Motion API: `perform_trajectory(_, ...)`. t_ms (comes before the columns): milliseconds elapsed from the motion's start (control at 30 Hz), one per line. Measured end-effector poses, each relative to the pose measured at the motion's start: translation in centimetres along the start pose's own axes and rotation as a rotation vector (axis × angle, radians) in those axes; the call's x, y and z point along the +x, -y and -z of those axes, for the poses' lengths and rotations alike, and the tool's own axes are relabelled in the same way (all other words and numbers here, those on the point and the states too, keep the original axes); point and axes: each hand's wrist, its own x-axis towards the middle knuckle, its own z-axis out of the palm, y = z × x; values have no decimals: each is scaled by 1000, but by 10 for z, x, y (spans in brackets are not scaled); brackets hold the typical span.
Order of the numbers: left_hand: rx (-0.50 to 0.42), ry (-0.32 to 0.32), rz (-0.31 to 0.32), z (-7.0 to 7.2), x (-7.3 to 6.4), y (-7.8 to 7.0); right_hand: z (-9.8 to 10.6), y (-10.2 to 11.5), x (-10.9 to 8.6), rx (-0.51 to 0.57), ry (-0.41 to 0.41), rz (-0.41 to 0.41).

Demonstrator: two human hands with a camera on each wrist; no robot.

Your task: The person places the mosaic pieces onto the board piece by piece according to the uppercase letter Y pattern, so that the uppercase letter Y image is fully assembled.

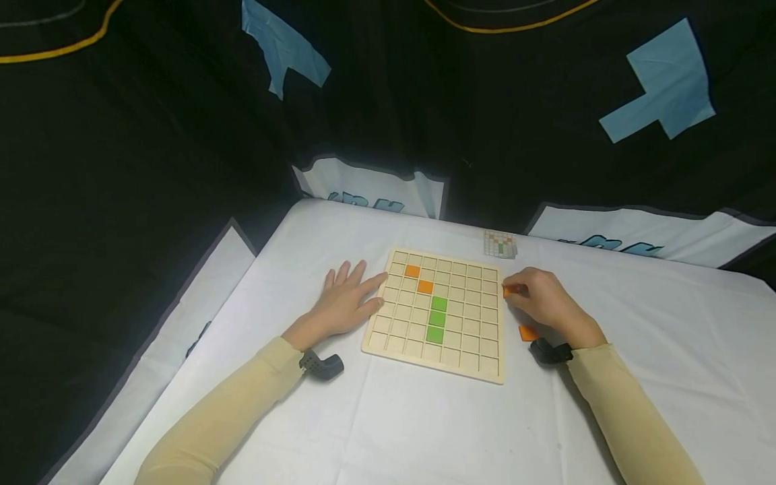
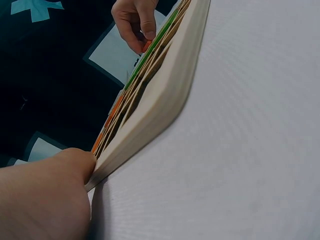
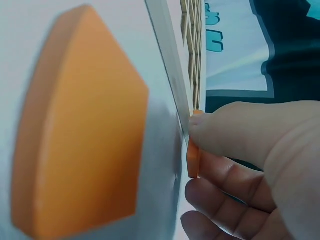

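Observation:
A square wooden grid board (image 1: 462,364) lies on the white table, with three green tiles (image 1: 438,318) and two orange tiles (image 1: 425,287) set in its cells. My left hand (image 1: 345,301) lies with fingers spread, its thumb and forefinger touching the board's left edge. Beside the right edge, my right hand (image 1: 542,300) pinches an orange tile (image 3: 193,157) between thumb and fingers. A second loose orange tile (image 3: 95,135) rests on the table close to the right wrist, near the camera in the right wrist view.
A small stack of pattern cards (image 1: 500,244) lies beyond the board's far right corner. Dark cloth (image 1: 461,121) with blue tape patches hangs behind the table. White tablecloth (image 1: 448,431) extends in front of the board.

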Motion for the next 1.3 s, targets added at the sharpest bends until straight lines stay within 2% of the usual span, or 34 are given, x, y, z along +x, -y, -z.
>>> perform_trajectory(400,9,-2,-5,2,-1,-1,0,7,2,5,-21,50)
perform_trajectory(700,-1,-5,4,1,0,0,-2,21,10,0,-29,129)
perform_trajectory(1300,-2,-1,0,1,-1,0,-16,53,30,40,25,190)
